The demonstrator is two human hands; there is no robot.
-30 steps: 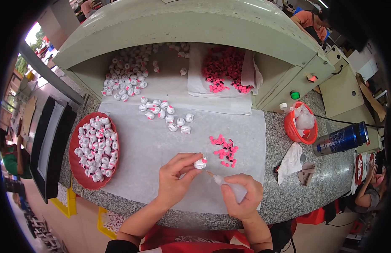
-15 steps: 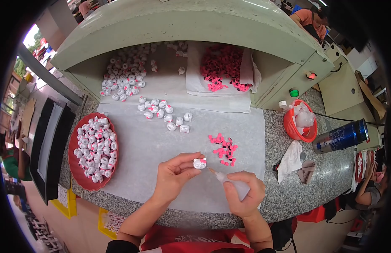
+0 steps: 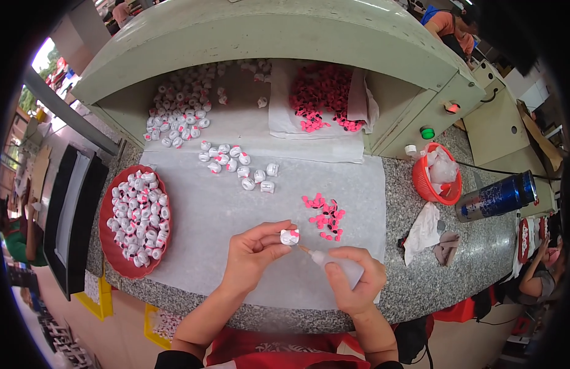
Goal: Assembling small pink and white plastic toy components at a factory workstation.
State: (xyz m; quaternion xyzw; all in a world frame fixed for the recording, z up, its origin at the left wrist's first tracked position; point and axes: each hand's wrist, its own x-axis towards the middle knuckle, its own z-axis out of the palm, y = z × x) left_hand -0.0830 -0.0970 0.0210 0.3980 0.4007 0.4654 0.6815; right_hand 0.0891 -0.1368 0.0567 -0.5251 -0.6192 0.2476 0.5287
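Note:
My left hand [image 3: 253, 251] pinches a small white figurine head [image 3: 290, 237] with pink marks between thumb and fingertips. Wrapped in my right hand [image 3: 357, 283] is a translucent squeeze bottle [image 3: 337, 265], tilted so that its thin tip points at the figurine head. Tip and head are very close; whether they touch I cannot tell. Just beyond my hands, small pink pieces [image 3: 325, 216], some with dark spots, lie on white paper [image 3: 205, 258]. Farther off on the same paper stand several more white heads [image 3: 243, 171].
A red scalloped tray [image 3: 104, 243] full of white heads sits at the left. Behind, a pale green metal housing [image 3: 266, 40] arches over more heads and a pink heap [image 3: 322, 95]. To the right are a red basket [image 3: 422, 184], a blue tumbler [image 3: 497, 198] and crumpled cloths [image 3: 422, 234].
Both hands stay almost in place, with the bottle tip still by the figurine head. The whole view has shifted very slightly; nothing was taken up or let go.

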